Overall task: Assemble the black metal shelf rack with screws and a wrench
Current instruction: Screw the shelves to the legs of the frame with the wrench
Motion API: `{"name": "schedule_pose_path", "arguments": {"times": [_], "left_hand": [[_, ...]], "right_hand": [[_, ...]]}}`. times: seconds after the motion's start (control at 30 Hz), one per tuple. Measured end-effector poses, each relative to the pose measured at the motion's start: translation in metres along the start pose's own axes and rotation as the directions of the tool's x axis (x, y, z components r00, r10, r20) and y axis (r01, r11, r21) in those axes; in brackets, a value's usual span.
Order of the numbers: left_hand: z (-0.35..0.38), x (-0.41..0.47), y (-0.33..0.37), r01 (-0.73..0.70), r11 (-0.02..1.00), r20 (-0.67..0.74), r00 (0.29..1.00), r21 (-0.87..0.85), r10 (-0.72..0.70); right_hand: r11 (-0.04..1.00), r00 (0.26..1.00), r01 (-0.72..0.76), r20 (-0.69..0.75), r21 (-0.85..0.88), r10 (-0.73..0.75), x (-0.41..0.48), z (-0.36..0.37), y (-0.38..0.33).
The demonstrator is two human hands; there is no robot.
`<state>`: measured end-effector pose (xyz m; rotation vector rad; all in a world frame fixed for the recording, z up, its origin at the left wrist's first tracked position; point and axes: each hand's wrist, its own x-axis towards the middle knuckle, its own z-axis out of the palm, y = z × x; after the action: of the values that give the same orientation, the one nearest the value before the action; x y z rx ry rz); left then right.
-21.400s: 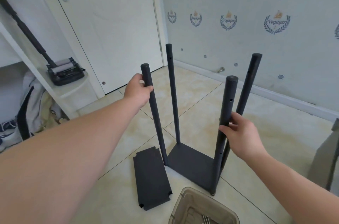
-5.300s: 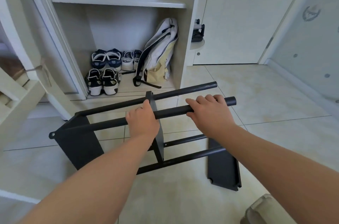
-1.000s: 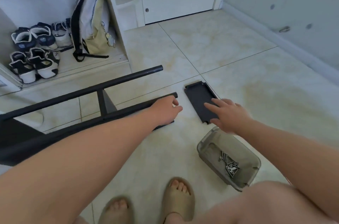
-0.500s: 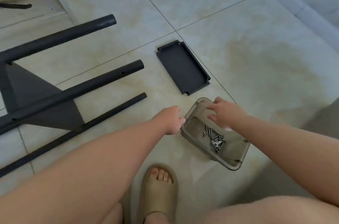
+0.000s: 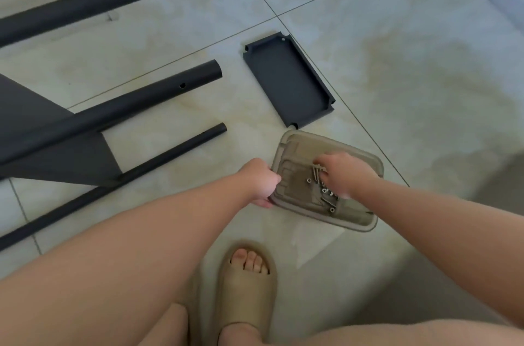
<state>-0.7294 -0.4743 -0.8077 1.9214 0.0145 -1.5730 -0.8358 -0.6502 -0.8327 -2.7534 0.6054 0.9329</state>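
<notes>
Sank right grip (image 5: 344, 175) deeper into tray (image 5: 300, 136) than half a second before, onto screws (image 5: 324, 191) beneath it; could not tell whether pinching any. Kept left grip (image 5: 259, 182) curled round tray's near rim. Needed one clean single-screw pinch, tray steadied.

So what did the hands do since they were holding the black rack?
Both hands let go of the rack, which went from standing to lying on its side. The left hand moved to the tray and now holds its rim. The right hand went in among the screws; it is too blurred to tell if it pinches one. The loose shelf panel stays lying flat beside the tray.
</notes>
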Motion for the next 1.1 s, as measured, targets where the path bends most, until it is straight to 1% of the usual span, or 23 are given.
{"name": "schedule_pose_path", "arguments": {"times": [0.03,0.13,0.2,0.23,0.3,0.33,0.43,0.53,0.7,0.8,0.93,1.1], "left_hand": [[-0.003,-0.001,-0.005,0.016,1.000,0.013,1.000,0.010,-0.016],[-0.015,-0.004,-0.018,0.015,0.996,-0.024,1.000,0.088,-0.013],[-0.022,-0.004,-0.021,0.005,0.997,0.004,1.000,0.082,-0.006],[-0.025,-0.004,-0.021,-0.014,0.998,0.002,1.000,0.066,0.014],[-0.028,-0.003,-0.020,-0.086,0.996,-0.051,0.995,0.036,0.087],[-0.030,-0.001,-0.021,-0.124,0.991,-0.076,0.989,0.048,0.127],[-0.031,0.000,-0.021,-0.173,0.981,-0.095,0.979,0.092,0.181],[-0.033,0.004,-0.024,-0.192,0.977,-0.077,0.977,0.088,0.199],[-0.035,0.006,-0.028,-0.210,0.976,-0.069,0.974,0.064,0.214],[-0.036,0.007,-0.028,-0.215,0.975,-0.065,0.974,0.054,0.218],[-0.035,0.009,-0.029,-0.214,0.976,-0.073,0.973,0.046,0.217],[-0.026,0.011,-0.028,-0.214,0.973,-0.110,0.969,0.080,0.222]], "right_hand": [[1.000,1.000,-0.016,0.005,0.015,0.016,0.003,0.002,-0.001],[0.998,0.999,-0.043,0.012,0.049,0.042,0.012,0.008,-0.004],[0.996,0.999,-0.045,0.011,0.073,0.044,0.018,0.012,-0.008],[0.996,0.999,-0.040,0.009,0.085,0.039,0.021,0.014,-0.010],[0.995,1.000,-0.023,0.011,0.098,0.022,0.029,0.016,-0.015],[0.995,1.000,-0.011,0.013,0.099,0.010,0.033,0.017,-0.019],[0.996,1.000,0.014,0.005,0.082,-0.015,0.046,0.018,-0.027],[0.998,1.000,0.001,-0.012,0.059,-0.001,0.057,0.021,-0.034],[1.000,0.997,0.000,-0.083,0.001,0.000,0.074,0.033,-0.041],[1.000,0.997,-0.024,-0.075,-0.017,0.023,0.080,0.037,-0.042],[0.998,0.996,-0.066,-0.067,0.013,0.066,0.084,0.038,-0.046],[0.994,0.996,-0.074,-0.062,-0.083,0.069,0.081,0.033,-0.042]]}}
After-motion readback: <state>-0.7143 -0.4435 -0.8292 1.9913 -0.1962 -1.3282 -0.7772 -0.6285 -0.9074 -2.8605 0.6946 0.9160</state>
